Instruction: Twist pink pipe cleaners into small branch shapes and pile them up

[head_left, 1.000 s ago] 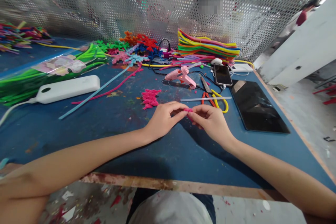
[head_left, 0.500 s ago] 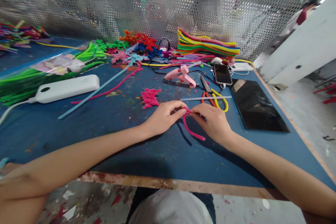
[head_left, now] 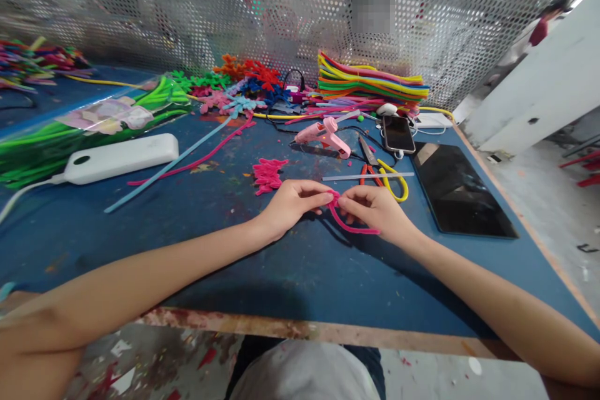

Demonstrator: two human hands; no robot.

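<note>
Both hands meet over the middle of the blue table (head_left: 140, 244). Left hand (head_left: 293, 203) pinches one end of a pink pipe cleaner (head_left: 349, 225) between thumb and fingertips; right hand (head_left: 377, 212) pinches the same piece just beside it, fingers closed on it. The pipe cleaner loops down and right from the pinch point, its tail running under the right hand just above the tabletop.

Small pile of pink bent pieces (head_left: 267, 175) sits on the table just left of the left hand. Behind the hands: clear glue stick (head_left: 368, 176) lying flat, scissors (head_left: 377, 169) with red and yellow handles, pink glue gun (head_left: 323, 134). Phone (head_left: 397, 134) and dark tablet (head_left: 457, 190) to the right, near the table edge. White power bank (head_left: 122, 158) on the left, next to a bag of green pipe cleaners (head_left: 70, 134). Stack of multicoloured pipe cleaners (head_left: 370, 84) at the back against the perforated metal screen (head_left: 469, 19). Finished flower shapes (head_left: 239, 84) beside the stack.
</note>
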